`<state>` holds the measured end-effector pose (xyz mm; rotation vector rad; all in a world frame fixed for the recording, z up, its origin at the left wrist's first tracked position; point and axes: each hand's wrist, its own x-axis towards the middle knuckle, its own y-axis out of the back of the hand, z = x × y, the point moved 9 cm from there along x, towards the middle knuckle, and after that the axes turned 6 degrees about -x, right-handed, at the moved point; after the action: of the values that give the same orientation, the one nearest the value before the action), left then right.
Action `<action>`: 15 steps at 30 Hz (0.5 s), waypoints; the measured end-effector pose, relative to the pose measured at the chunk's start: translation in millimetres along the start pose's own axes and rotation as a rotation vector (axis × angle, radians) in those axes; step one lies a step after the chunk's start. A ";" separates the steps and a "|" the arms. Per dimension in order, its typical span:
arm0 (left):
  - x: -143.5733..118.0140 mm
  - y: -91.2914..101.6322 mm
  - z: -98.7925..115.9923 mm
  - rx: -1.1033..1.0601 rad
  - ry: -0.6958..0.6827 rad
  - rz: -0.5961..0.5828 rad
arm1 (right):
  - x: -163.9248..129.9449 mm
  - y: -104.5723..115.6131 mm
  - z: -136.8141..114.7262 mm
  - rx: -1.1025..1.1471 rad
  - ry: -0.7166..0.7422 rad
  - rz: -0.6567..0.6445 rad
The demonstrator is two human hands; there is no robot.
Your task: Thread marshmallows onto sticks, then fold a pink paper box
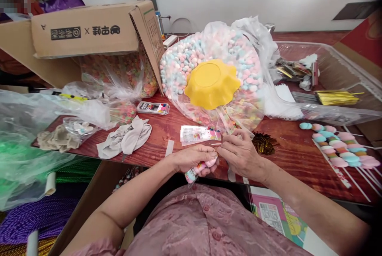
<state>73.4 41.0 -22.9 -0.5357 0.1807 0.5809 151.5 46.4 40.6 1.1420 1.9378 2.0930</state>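
Observation:
My left hand (193,159) is closed around a marshmallow skewer (191,175), pink and blue, in a clear printed wrapper that sticks out below my fingers. Close beside it, my right hand (240,154) has its fingers pinched together at the skewer's other end; what they grip is hidden. Just beyond both hands lies a fanned stack of printed wrappers (197,133) on the red-brown table (158,136). To the right of my right hand sits a bunch of gold twist ties (264,143).
A yellow scalloped bowl (211,85) rests upside down on a big bag of marshmallows (179,65). Several marshmallow skewers (343,146) lie at right, before a clear plastic tub (337,112). At left are a cardboard box (89,29) and a grey cloth (125,138).

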 end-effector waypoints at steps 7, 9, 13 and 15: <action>-11.2 -6.9 24.8 1.198 -0.224 0.351 | -6.0 -40.8 13.1 0.310 -0.249 -0.248; -11.8 -9.9 21.7 1.301 -0.227 0.369 | -11.3 -45.9 13.3 0.324 -0.328 -0.264; -13.1 5.9 12.5 0.914 -0.224 0.389 | -14.3 -16.4 -12.3 0.017 -0.301 -0.036; -9.9 13.5 -7.4 0.528 -0.082 0.299 | -17.1 -2.8 -35.1 -0.100 -0.206 0.075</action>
<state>57.5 41.9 -32.0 0.0304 0.3274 0.8108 143.3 8.9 32.7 1.3676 1.7064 1.9910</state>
